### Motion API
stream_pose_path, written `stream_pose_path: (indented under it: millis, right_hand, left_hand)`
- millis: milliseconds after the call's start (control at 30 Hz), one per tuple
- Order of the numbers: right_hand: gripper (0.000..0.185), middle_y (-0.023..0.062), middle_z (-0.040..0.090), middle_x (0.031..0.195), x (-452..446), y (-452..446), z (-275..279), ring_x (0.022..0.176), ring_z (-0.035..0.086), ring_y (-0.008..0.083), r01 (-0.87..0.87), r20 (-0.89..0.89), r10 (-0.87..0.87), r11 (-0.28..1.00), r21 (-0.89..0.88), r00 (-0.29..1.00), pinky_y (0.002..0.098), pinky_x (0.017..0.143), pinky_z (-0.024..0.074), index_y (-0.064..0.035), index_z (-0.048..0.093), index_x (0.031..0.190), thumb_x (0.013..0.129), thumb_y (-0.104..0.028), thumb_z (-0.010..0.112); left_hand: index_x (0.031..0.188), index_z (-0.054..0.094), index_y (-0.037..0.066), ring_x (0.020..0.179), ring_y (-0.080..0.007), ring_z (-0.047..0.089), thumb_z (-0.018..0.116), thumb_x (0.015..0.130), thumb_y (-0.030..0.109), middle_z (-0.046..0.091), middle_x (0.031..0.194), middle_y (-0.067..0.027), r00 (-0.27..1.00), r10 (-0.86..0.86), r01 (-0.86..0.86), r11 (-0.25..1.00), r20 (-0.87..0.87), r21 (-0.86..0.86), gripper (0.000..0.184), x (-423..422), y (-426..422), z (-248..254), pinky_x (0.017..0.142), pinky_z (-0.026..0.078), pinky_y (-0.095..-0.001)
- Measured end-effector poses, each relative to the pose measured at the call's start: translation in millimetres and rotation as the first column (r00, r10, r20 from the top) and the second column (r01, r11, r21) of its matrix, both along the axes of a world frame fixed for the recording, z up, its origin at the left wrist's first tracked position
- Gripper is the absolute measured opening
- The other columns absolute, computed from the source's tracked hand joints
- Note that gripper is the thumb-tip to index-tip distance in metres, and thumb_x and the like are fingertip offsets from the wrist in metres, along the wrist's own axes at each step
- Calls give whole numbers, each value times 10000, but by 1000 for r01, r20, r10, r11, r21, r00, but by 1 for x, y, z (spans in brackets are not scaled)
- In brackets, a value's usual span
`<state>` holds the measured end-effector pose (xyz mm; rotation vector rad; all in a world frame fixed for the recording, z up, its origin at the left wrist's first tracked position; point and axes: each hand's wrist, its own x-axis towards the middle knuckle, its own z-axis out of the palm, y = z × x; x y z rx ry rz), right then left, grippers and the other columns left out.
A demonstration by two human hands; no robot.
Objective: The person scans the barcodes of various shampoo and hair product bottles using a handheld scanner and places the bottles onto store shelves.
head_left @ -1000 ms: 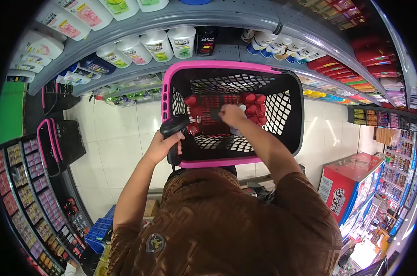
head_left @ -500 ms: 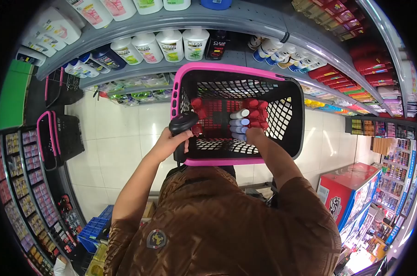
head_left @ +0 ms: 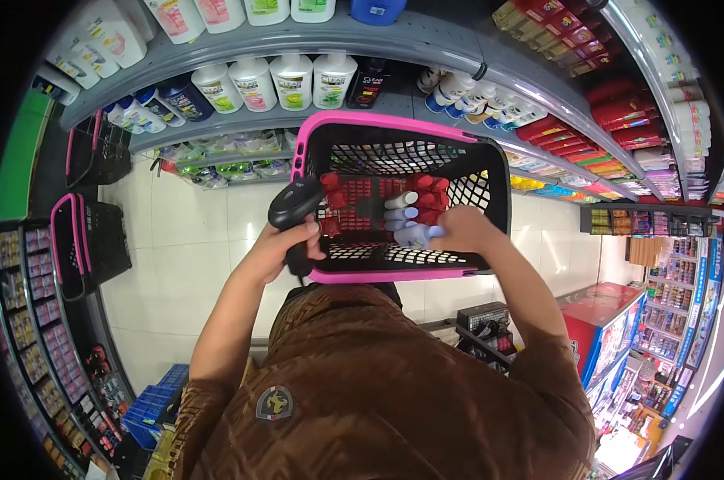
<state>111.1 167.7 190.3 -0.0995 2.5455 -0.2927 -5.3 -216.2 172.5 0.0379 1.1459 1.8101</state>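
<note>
gripping right hand [head_left: 467, 230]: fingers closed on a lilac bottle [head_left: 417, 236], now raised within the basket [head_left: 386, 277]
left hand [head_left: 277, 245]: fingers wrap a black device [head_left: 295, 203]

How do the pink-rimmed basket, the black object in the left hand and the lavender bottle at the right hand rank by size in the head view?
1. Pink-rimmed basket
2. Black object, possibly enlarged by nearness to the camera
3. Lavender bottle

Pink-rimmed black basket [head_left: 394, 121] holding red containers [head_left: 430, 185], lilac bottles [head_left: 398, 214], white-ended bottle [head_left: 402, 200].
</note>
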Motion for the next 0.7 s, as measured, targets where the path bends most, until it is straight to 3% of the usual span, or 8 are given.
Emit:
stream_pose_path:
  millis: [100,200,267,433,533,600,667,700]
  right_hand:
    - [387,157,636,638,-6,-4,96,595,647,306,165,-31,-177,960,-227,984,408,597,506,2,714,740,723,-381,768]
    - [289,54,575,592,-9,-8,159,539,558,151,303,58,-311,843,-443,949,324,519,424,14,688,749,759,-264,764]
    - [251,19,556,598,-11,-7,168,540,515,104,392,104,-411,721,-571,906,292,501,385,7,686,762,791,-237,734]
    - [269,-34,555,614,-29,-11,137,506,448,46,447,131,-688,304,-841,714,228,472,322,-39,707,845,928,-293,680]
    - [387,24,679,911,-37,-64,100,787,633,91,368,83,-832,151,-917,549,237,654,488,-38,636,1188,951,-336,706]
    - [565,71,649,1155,-38,-108,61,1041,633,151,272,175,-871,-50,-961,459,310,862,528,-49,494,1393,947,-310,723]
    - [680,88,611,1244,-33,-148,50,1126,608,187,275,402,-811,-308,-911,424,359,952,512,-54,412,1467,931,-304,748]
    - [680,88,611,1244,-29,-151,47,1126,608,187,281,410,-809,-313,-907,422,359,952,512,-54,412,1467,931,-304,748]
  left_hand:
    - [1081,586,65,1110,-228,653,776,913,171,606,1268,-105,999,11,-10,999,-45,38,275,-4,23,0,820,624,-382]
    - [1175,567,46,1113,-223,647,790,900,151,577,1336,-123,982,-65,76,996,-179,54,369,-5,44,1,826,622,-376]
    - [1291,546,34,1061,-183,627,866,826,150,602,1285,-95,961,-166,187,980,-223,73,576,-4,55,11,827,592,-343]
    - [1320,564,36,1049,-172,614,880,805,122,642,1148,-41,927,-77,103,993,-366,52,610,3,57,5,898,519,-346]
    - [1264,591,30,1079,-171,611,876,803,110,640,1184,-40,870,-9,44,997,-492,60,547,14,61,25,923,519,-359]
    - [1228,608,23,1051,-182,647,871,811,146,675,1156,-68,864,47,-11,997,-501,75,508,24,71,34,911,529,-367]
    - [1230,613,20,991,-208,685,867,819,186,705,1106,-112,738,-56,-81,982,-672,-171,511,35,73,35,877,543,-371]
    - [1215,618,22,940,-226,703,857,829,217,713,1055,-134,605,-101,-161,956,-790,-246,494,39,70,42,853,551,-374]
